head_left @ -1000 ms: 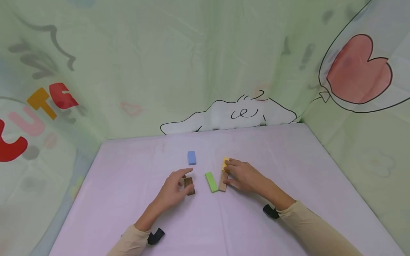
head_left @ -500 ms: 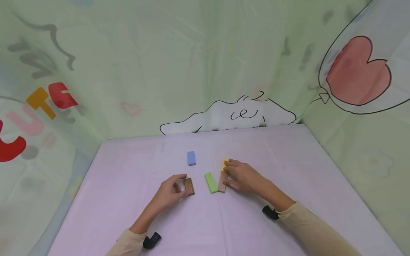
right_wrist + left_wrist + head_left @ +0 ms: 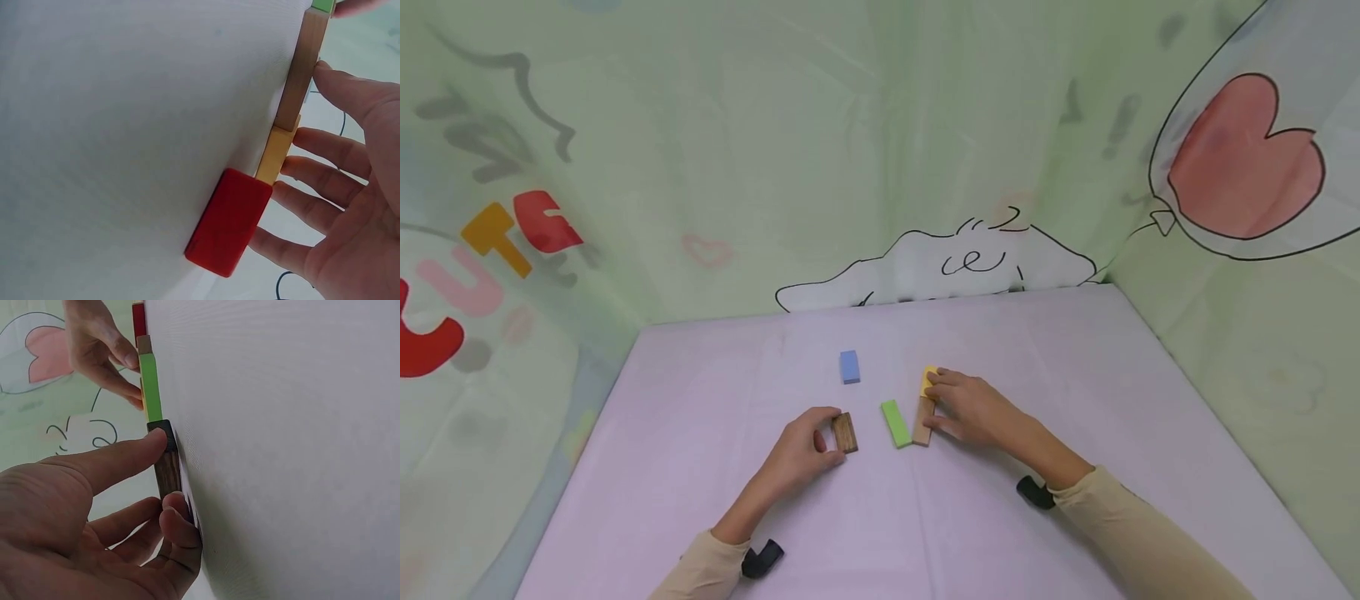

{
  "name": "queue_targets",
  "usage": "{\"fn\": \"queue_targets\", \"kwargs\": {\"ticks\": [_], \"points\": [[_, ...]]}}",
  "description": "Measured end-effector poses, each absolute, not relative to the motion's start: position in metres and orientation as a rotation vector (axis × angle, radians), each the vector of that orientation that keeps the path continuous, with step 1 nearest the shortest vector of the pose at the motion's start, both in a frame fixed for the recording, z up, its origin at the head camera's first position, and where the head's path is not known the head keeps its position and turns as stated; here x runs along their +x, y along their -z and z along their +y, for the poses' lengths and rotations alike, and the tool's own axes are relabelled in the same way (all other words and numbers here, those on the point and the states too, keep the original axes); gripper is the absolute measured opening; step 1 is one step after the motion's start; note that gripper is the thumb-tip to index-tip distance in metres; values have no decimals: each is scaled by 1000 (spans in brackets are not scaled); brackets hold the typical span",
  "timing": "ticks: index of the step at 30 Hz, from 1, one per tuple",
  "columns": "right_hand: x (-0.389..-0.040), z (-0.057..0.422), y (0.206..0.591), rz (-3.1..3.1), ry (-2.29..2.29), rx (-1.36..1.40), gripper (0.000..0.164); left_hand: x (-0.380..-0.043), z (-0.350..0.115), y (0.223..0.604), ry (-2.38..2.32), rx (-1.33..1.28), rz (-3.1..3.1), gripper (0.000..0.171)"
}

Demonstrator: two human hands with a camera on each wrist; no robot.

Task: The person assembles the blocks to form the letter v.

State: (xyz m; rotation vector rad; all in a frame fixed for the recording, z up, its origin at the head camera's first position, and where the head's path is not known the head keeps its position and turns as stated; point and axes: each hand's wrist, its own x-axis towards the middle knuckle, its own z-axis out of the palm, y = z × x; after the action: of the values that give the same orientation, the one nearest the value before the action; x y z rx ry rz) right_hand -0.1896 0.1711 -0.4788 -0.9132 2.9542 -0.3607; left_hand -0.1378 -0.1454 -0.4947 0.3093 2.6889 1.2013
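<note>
My left hand (image 3: 799, 452) pinches a dark brown wooden block (image 3: 846, 432) by its two ends, thumb at the near end and fingers at the far one. To the right, the fairly straight fingers of my right hand (image 3: 983, 412) rest on a yellow block (image 3: 927, 382), the thumb at a tan block (image 3: 922, 422). These two lie end to end. A red block (image 3: 230, 222) adjoins the yellow one in the right wrist view; the right hand hides it in the head view. A green block (image 3: 895, 423) slants beside the tan one, their near ends meeting.
A blue block (image 3: 849, 367) lies farther back on the pale lilac tabletop (image 3: 730, 392). Printed cloth walls (image 3: 790, 167) enclose the table at the back and both sides. Black straps with wrist mounts hang under both sleeves.
My left hand has come down from hovering with spread fingers by the dark brown block to pinching its ends. The right hand and the other blocks have stayed in place.
</note>
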Motion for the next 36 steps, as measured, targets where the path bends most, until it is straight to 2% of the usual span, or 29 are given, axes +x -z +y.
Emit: {"fn": "queue_targets", "kwargs": {"ticks": [36], "points": [[-190,173,481,2960,382,-943,49,-139,-141,499,-1194,295,2747,62]]}}
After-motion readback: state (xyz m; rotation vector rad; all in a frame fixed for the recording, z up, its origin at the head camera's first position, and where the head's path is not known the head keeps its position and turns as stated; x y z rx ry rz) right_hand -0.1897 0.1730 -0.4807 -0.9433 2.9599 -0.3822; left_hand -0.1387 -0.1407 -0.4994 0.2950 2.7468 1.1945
